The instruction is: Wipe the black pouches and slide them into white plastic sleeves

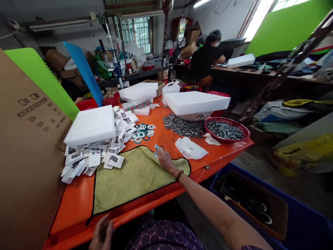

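Observation:
My right hand (165,161), with a beaded bracelet at its wrist, is closed on a small crumpled light-blue and white wipe (156,150). It rests at the back right of an olive-green cloth (125,180) with a black edge, which is rucked up there. My left hand (102,233) is low at the table's front edge, below the cloth; its fingers are apart and nothing shows in them. Small white boxes (93,156) lie heaped left of the cloth. Behind it are flat rings (143,132), white and teal.
A heap of metal pins (182,125) and a red basket (243,138) of metal parts sit right on the orange table (166,129). White foam blocks (91,125) stand about. Cardboard (28,156) rises at left; a blue bin (299,211) is below right. A person (204,57) sits behind.

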{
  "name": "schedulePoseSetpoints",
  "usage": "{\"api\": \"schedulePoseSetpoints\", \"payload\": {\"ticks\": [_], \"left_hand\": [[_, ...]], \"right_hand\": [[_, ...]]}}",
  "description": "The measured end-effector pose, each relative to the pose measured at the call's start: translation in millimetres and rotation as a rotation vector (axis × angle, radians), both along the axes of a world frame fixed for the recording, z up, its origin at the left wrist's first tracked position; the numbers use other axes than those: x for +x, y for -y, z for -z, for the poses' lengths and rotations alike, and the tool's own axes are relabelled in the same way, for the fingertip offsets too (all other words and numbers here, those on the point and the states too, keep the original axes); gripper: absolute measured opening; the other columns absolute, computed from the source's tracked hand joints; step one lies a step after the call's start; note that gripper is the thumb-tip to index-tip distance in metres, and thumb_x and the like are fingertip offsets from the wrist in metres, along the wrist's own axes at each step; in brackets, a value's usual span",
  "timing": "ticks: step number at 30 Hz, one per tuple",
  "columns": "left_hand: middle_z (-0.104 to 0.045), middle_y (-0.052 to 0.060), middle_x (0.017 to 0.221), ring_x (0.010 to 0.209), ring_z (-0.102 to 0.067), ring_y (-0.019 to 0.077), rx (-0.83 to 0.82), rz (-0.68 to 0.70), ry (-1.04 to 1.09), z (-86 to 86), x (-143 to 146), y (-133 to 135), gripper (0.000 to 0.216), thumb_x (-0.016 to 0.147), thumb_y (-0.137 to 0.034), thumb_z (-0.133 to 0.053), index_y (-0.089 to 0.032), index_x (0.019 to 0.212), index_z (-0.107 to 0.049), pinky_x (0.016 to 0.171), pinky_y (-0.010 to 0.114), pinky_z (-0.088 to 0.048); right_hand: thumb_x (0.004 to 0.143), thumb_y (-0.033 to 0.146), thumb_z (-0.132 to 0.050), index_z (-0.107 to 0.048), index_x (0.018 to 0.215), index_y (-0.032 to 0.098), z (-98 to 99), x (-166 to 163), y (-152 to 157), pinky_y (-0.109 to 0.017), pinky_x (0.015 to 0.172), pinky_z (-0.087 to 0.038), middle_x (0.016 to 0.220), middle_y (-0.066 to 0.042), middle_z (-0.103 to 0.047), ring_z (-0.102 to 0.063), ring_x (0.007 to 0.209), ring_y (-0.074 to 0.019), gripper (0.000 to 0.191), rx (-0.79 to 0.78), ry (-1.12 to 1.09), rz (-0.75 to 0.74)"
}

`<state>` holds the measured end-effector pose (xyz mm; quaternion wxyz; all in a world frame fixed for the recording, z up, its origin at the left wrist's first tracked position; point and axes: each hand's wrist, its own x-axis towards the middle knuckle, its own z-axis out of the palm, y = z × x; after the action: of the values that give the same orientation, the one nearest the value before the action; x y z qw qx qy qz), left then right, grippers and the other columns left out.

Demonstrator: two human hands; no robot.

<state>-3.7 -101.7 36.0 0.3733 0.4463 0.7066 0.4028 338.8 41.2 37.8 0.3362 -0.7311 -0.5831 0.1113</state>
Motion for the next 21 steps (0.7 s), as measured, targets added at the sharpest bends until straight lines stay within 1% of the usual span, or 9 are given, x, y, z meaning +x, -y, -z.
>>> {"api": "schedulePoseSetpoints", "payload": {"ticks": [3,6,8,10,12,14,16,19,21], "left_hand": [[-0.07,0.008,0.087,0.073,-0.068,0.0224,-0.112,0.239,0.256,-10.4,46,-17,0.071,0.061,-0.069,-0.069,-0.016,0.107,-0.059,0.074,0.035,-0.056],[-0.064,0.017,0.116,0.089,-0.068,0.0252,-0.238,0.432,0.477,-20.3,85,-32,0.085,0.068,-0.075,-0.058,-0.016,0.129,-0.046,0.075,0.038,-0.057],[-0.051,0.019,0.136,0.111,-0.061,0.0284,-0.24,0.52,0.5,-22.6,101,-42,0.088,0.072,-0.077,-0.05,-0.018,0.137,-0.038,0.086,0.041,-0.054],[-0.044,0.018,0.144,0.13,-0.046,0.0291,-0.161,0.569,0.431,-22.2,108,-51,0.086,0.074,-0.076,-0.048,-0.016,0.135,-0.041,0.103,0.041,-0.044],[-0.044,0.018,0.143,0.135,-0.039,0.0286,-0.113,0.61,0.387,-20.7,110,-60,0.085,0.073,-0.076,-0.05,-0.015,0.132,-0.044,0.109,0.039,-0.038],[-0.046,0.018,0.141,0.128,-0.047,0.0288,-0.155,0.63,0.422,-19.0,112,-65,0.084,0.073,-0.074,-0.053,-0.016,0.133,-0.043,0.1,0.039,-0.046],[-0.048,0.017,0.138,0.116,-0.056,0.0277,-0.216,0.605,0.469,-16.7,114,-67,0.083,0.072,-0.072,-0.056,-0.018,0.132,-0.042,0.084,0.035,-0.054],[-0.051,0.016,0.132,0.102,-0.062,0.0237,-0.233,0.546,0.514,-10.7,117,-65,0.077,0.07,-0.066,-0.064,-0.019,0.127,-0.045,0.074,0.031,-0.055],[-0.052,0.015,0.13,0.095,-0.063,0.021,-0.218,0.526,0.534,-5.8,117,-64,0.075,0.068,-0.063,-0.067,-0.018,0.124,-0.047,0.073,0.03,-0.055]], "right_hand": [[0.098,0.044,-0.022,-0.047,0.065,0.021,-13.3,-49,25,-0.024,0.046,-0.034,0.054,0.002,-0.041,-0.039,0.048,-0.0129,0.047,0.038,-0.408,-0.066],[0.093,0.056,-0.029,-0.04,0.059,0.022,-18.3,-91,49,-0.023,0.042,-0.03,0.053,0.005,-0.034,-0.032,0.045,-0.0101,0.049,0.033,-0.785,-0.156],[0.09,0.059,-0.035,-0.041,0.06,0.021,-18.6,-101,55,-0.021,0.043,-0.032,0.054,0.004,-0.037,-0.034,0.048,-0.0094,0.049,0.038,-0.812,-0.165],[0.085,0.062,-0.042,-0.041,0.059,0.021,-20.2,-95,49,-0.021,0.044,-0.034,0.054,0.004,-0.04,-0.039,0.048,-0.0097,0.048,0.038,-0.805,-0.112],[0.083,0.063,-0.042,-0.042,0.061,0.021,-25.1,-75,39,-0.021,0.042,-0.036,0.054,0.003,-0.044,-0.045,0.047,-0.0109,0.047,0.006,-0.776,-0.018],[0.082,0.063,-0.043,-0.047,0.065,0.021,-31.8,-49,32,-0.021,0.037,-0.036,0.056,0.001,-0.05,-0.05,0.046,-0.0125,0.045,-0.065,-0.743,0.057],[0.079,0.06,-0.05,-0.05,0.066,0.022,-35.4,-25,36,-0.021,0.034,-0.036,0.055,0.001,-0.053,-0.051,0.044,-0.0132,0.041,-0.145,-0.679,0.063],[0.079,0.05,-0.054,-0.056,0.066,0.022,-25.3,-7,60,-0.024,0.039,-0.041,0.053,0.0,-0.056,-0.053,0.045,-0.0148,0.031,-0.242,-0.559,-0.087],[0.079,0.041,-0.054,-0.062,0.073,0.022,-9.3,-7,78,-0.028,0.053,-0.049,0.064,-0.002,-0.065,-0.061,0.057,-0.018,0.021,-0.258,-0.455,-0.189]]}}
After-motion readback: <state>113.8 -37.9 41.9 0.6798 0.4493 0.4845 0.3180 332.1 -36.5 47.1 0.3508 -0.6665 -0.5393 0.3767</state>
